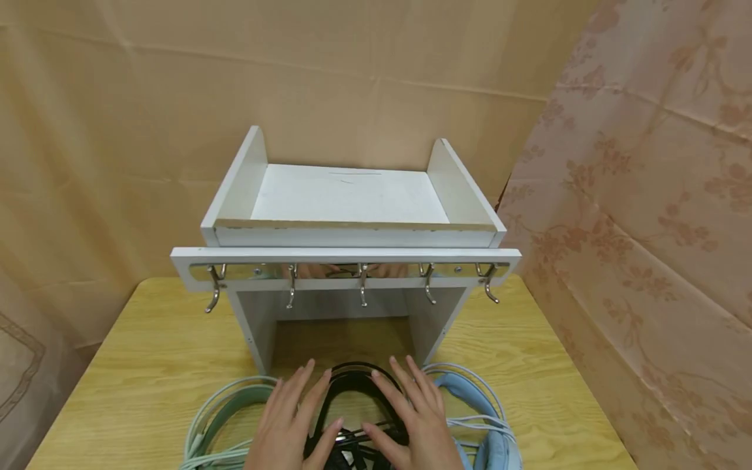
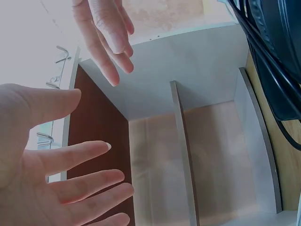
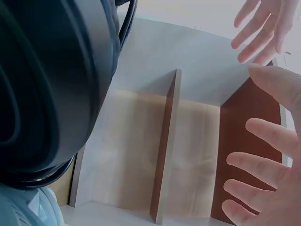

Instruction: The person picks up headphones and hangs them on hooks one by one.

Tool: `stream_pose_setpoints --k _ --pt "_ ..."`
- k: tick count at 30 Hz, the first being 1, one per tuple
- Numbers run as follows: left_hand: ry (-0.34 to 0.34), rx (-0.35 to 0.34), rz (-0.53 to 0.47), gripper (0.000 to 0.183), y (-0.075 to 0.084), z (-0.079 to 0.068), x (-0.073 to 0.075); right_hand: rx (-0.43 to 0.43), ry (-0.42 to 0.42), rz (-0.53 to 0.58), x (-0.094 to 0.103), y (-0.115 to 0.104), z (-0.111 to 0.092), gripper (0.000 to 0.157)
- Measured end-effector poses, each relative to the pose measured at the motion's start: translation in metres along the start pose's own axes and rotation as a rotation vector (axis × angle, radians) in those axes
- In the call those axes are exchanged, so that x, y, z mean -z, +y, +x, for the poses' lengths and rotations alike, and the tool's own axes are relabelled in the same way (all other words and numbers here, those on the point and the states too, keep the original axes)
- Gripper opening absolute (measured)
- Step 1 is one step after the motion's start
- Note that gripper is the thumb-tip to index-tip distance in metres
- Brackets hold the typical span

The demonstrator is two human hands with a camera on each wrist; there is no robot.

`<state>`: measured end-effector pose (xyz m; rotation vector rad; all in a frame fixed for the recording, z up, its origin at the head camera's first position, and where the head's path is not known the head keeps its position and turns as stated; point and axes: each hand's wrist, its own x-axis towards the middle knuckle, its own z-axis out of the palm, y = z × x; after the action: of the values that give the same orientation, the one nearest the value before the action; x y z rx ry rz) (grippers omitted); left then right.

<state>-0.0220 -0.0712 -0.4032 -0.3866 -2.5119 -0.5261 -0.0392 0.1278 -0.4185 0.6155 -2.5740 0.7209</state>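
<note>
Both hands are raised over a pair of black headphones (image 1: 353,376), one on each side of the headband. My left hand (image 1: 286,424) has its fingers spread and holds nothing. Likewise, my right hand (image 1: 420,421) has straight, parted fingers and an empty palm. In the wrist views the palms face each other with air between them, and a black ear cup (image 3: 56,89) with its cable is apart from the fingers. Green headphones (image 1: 239,399) with a coiled cable lie left of my left hand. Blue headphones (image 1: 496,450), also with a cable, are right of my right hand.
Beyond the hands stands a white shelf unit (image 1: 352,236) on the wooden table (image 1: 135,365). Across its front runs a rail (image 1: 346,252) with several metal hooks (image 1: 363,287) sticking out toward me. Beige cloth (image 1: 364,72) hangs behind, patterned cloth (image 1: 658,215) at right.
</note>
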Motion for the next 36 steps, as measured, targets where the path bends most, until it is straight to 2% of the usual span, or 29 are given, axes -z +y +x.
stream_pose_setpoints --k 4,7,12,18,27,36 --pt "0.04 -0.015 -0.047 0.054 0.0 0.003 0.003 -0.044 0.004 0.049 0.002 -0.002 0.0 0.07" --pt "0.045 0.013 -0.084 0.055 0.001 0.006 0.007 -0.083 -0.003 0.073 0.004 -0.003 0.001 0.069" --pt "0.043 0.076 -0.122 0.053 0.004 0.008 0.013 -0.094 0.001 0.065 0.006 -0.004 0.001 0.067" --pt "0.08 0.085 -0.125 0.049 0.005 0.009 0.016 -0.107 0.003 0.054 0.007 -0.006 0.001 0.066" --pt "0.188 0.03 -0.173 0.044 -0.007 0.014 0.02 -0.106 0.023 0.08 0.01 -0.008 0.001 0.064" --pt "0.207 0.098 -0.152 0.039 -0.013 0.016 0.033 -0.154 -0.005 0.103 0.01 -0.01 0.002 0.062"
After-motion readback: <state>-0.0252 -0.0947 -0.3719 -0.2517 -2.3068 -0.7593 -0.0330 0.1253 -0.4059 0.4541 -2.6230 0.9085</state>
